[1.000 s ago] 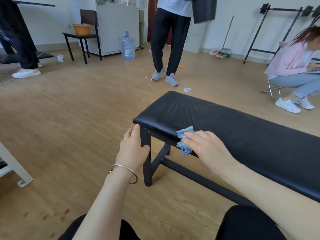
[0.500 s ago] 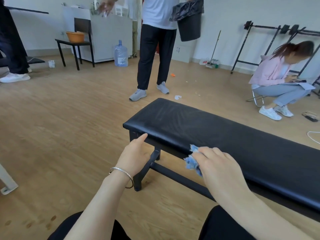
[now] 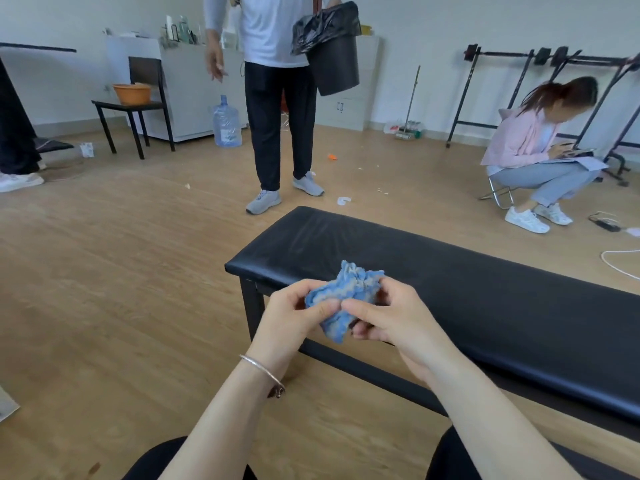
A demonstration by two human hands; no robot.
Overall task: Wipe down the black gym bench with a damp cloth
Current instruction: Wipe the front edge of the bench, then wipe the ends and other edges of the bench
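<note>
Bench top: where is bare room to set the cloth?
The black bench top is bare from its left end to the picture's right edge. Crowded only over its near left corner: left hand and right hand hold the cloth there.

bench (image 3: 450, 271): glossy black padding, likely vinyl | cloth (image 3: 343, 299): nubby blue fabric | floor (image 3: 121, 271): smooth wood

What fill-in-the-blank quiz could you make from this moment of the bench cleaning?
1. The left hand and right hand together hold a crumpled ____ cloth.
2. The bench behind the hands has a padded top coloured ____.
3. The silver bracelet sits on the ____ wrist.

Missing words: blue; black; left.
</note>
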